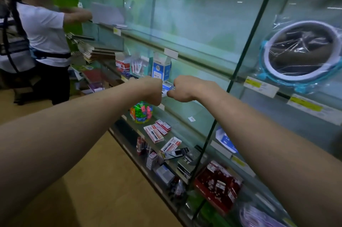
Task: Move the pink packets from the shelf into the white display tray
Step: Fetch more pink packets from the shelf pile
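Head view: pink packets (139, 66) stand far back on the glass shelf (185, 111), just beyond our left hand (148, 90). A blue-white box (167, 86) sits between it and our right hand (187, 88). Both hands are curled; we cannot tell what they hold.

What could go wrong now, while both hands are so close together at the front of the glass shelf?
1. The small blue and white box between the left hand and right hand lies near the front of the glass shelf; it may slip onto the jar of coloured pieces below.
2. The upright blue carton stands just behind the knuckles and could be knocked over.
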Tool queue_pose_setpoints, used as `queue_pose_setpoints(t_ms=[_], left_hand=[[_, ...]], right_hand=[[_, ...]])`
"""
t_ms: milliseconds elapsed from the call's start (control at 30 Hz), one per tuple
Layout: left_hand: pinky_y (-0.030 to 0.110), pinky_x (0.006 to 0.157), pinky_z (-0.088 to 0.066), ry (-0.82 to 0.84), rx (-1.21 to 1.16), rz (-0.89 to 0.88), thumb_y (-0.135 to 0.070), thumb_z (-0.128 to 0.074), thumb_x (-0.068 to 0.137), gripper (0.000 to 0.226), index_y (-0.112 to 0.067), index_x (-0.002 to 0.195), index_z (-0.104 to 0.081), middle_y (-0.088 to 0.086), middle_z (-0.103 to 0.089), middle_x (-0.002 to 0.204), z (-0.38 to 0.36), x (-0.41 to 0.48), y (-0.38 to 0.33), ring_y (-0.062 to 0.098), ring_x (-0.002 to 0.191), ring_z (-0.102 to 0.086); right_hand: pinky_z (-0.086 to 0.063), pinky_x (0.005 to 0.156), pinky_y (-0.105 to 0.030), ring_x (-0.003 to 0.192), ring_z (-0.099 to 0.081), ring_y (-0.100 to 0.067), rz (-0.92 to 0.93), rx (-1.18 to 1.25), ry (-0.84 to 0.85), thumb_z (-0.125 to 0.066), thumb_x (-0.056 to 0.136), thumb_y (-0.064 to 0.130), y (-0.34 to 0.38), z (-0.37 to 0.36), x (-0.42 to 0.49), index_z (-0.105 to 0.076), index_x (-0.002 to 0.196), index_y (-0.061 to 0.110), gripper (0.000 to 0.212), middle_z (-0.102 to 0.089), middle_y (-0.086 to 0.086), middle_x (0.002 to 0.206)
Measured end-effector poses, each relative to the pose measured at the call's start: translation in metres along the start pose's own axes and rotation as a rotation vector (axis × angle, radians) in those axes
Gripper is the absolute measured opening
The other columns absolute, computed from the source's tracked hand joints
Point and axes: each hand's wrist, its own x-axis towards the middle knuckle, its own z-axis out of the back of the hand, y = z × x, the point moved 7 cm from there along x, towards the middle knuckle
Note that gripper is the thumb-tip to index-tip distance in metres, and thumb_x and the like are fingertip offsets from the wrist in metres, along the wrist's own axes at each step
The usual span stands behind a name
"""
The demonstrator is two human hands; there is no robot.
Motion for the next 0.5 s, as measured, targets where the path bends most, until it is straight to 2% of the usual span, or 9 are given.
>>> queue_pose_setpoints(t_ms=[100,200,300,400,500], left_hand=[[0.039,0.092,-0.05,0.022,0.002,0.021,-0.022,-0.063,0.086,0.058,-0.013,0.137,-0.039,0.011,-0.055,0.124,-0.004,0.017,0.017,0.027,0.109,-0.055],[0.038,0.093,-0.049,0.038,0.001,0.04,-0.022,-0.064,0.086,0.057,-0.013,0.137,-0.04,0.01,-0.055,0.124,-0.011,0.041,0.034,0.027,0.109,-0.055],[0.035,0.09,-0.047,0.044,0.005,0.054,-0.022,-0.063,0.087,0.057,-0.014,0.138,-0.04,0.01,-0.054,0.126,-0.013,0.068,0.051,0.027,0.112,-0.054],[0.041,0.094,-0.042,0.049,0.036,0.087,-0.025,-0.062,0.088,0.06,-0.017,0.141,-0.037,0.008,-0.05,0.132,-0.014,0.099,0.07,0.027,0.12,-0.049],[0.045,0.098,-0.041,0.059,0.038,0.112,-0.028,-0.062,0.087,0.059,-0.019,0.141,-0.038,0.008,-0.05,0.132,-0.016,0.132,0.089,0.028,0.12,-0.049]], right_hand=[[-0.035,0.057,-0.029,0.081,-0.05,-0.028,0.007,0.013,0.005,-0.042,0.097,0.033,0.008,-0.002,0.026,-0.049,0.093,0.01,0.024,-0.052,-0.009,0.091],[-0.037,0.068,-0.029,0.083,-0.049,-0.027,0.04,0.023,0.017,-0.042,0.097,0.033,0.017,-0.007,0.06,-0.054,0.104,0.011,0.026,-0.052,-0.009,0.097],[-0.038,0.066,-0.028,0.083,-0.049,-0.026,0.066,0.034,0.041,-0.042,0.097,0.029,0.023,-0.011,0.096,-0.055,0.112,0.008,0.028,-0.052,-0.01,0.098],[-0.032,0.051,-0.027,0.077,-0.049,-0.025,0.058,0.058,0.047,-0.043,0.097,0.024,0.023,-0.011,0.132,-0.05,0.093,0.008,0.018,-0.051,-0.008,0.083],[-0.029,0.049,-0.026,0.071,-0.047,-0.022,0.071,0.049,0.049,-0.043,0.098,0.022,0.023,-0.013,0.169,-0.045,0.08,0.008,0.023,-0.042,-0.004,0.072]])
